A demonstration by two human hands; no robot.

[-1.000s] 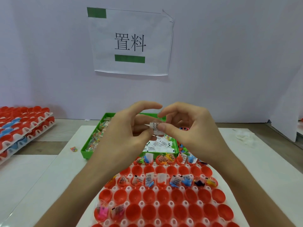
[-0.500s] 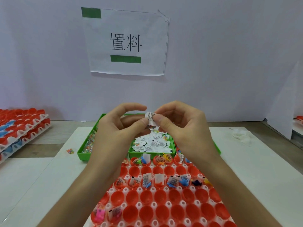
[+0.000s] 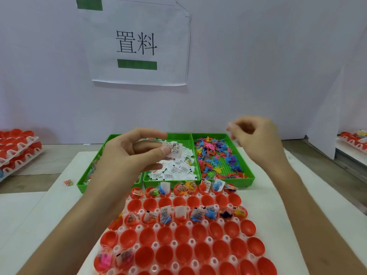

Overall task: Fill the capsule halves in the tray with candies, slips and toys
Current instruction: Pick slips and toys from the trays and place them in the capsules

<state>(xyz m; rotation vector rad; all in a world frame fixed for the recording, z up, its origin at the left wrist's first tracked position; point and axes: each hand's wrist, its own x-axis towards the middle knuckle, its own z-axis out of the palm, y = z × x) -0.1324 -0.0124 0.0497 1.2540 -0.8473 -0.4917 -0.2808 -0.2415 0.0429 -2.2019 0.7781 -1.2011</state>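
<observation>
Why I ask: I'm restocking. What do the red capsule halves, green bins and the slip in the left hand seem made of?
Red capsule halves: glossy moulded plastic, by their highlights. Green bins: rigid matte plastic, perforated floor. Slip pinched by the left hand: thin printed paper, possibly a film sachet; its flimsy look leaves that open.

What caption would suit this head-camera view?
Left hand pinches a paper slip over green bins; blurred right hand hovers; red capsule halves below, some filled.
</observation>
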